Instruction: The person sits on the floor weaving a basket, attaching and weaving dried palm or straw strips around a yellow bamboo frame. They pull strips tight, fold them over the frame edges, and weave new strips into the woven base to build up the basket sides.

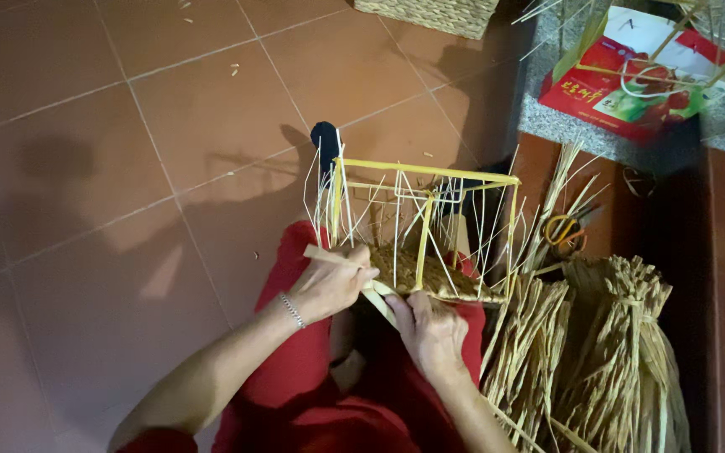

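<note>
Item: yellow wire frame (426,220), box-shaped, standing upright on the lap just beyond both hands, with thin pale strands rising along its sides and a band of woven brown fibre (417,273) filling its near lower edge.

Left hand (329,283): closing its fingers around a flat pale straw strip (339,260) and resting against the frame's near left corner; a thin bracelet (292,309) is sitting on its wrist.

Right hand (430,331): lying just beside the left hand, knuckles up, fingers curled and pressing on the same strip where it is running under the woven edge; how tightly it is gripping cannot be told.

Package: a flat red and white carton (631,80) with a green patch and a fruit picture is lying far beyond the right hand, on a grey speckled stone ledge (539,101), with pale strands crossing over it.

Other stock: bundles of dried straw (597,352), tied and standing upright, are leaning just to the right of the right hand. Orange-handled scissors (565,231) are lying beyond those bundles, to the right of the frame. The corner of a woven basket (430,15) is showing far beyond the hands, at the top edge.

Surface: the person is wearing red clothing (304,377) beneath both hands. A floor of reddish-brown tiles (127,168) with pale joints is spreading to the left of the left hand, carrying shadows and a few straw scraps.
</note>
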Demonstrator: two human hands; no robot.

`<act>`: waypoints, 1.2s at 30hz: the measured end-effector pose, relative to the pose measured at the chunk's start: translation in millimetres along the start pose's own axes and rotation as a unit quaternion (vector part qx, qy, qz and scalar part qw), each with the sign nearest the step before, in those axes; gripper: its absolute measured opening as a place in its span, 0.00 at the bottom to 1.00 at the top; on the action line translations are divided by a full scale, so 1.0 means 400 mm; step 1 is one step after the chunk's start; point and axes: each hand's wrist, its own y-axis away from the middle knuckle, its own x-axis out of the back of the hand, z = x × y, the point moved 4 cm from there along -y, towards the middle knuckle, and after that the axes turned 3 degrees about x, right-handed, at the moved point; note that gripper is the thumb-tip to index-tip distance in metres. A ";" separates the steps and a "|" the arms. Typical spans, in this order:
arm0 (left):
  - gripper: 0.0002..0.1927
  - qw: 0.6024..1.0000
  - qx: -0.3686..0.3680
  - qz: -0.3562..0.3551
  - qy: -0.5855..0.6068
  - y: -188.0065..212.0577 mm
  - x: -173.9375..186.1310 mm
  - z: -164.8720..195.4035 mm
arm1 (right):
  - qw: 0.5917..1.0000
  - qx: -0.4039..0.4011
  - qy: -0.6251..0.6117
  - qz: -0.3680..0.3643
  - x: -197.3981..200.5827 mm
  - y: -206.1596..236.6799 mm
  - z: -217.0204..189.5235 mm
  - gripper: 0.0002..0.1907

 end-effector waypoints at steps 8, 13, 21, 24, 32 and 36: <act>0.12 0.997 0.057 0.023 0.049 -0.028 0.009 0.000 | 0.854 -0.323 -0.377 -0.155 -0.115 0.198 0.148 0.16; 0.10 0.992 0.049 0.042 0.105 0.021 0.052 0.049 | 0.796 -0.420 -0.436 0.014 -0.106 0.347 0.351 0.09; 0.10 0.986 0.133 0.013 0.099 0.034 0.027 0.080 | 0.928 -0.372 0.019 0.014 -0.147 0.388 0.726 0.06; 0.10 0.992 0.068 0.040 0.100 0.033 0.026 0.080 | 0.918 -0.365 0.151 -0.027 -0.204 0.341 0.795 0.17; 0.09 0.989 0.094 0.049 0.106 0.036 0.018 0.068 | 0.891 -0.422 0.153 -0.061 -0.214 0.283 0.831 0.15; 0.08 0.986 0.047 0.049 0.153 0.039 0.034 0.086 | 0.856 -0.500 -0.132 0.005 -0.112 0.336 0.760 0.13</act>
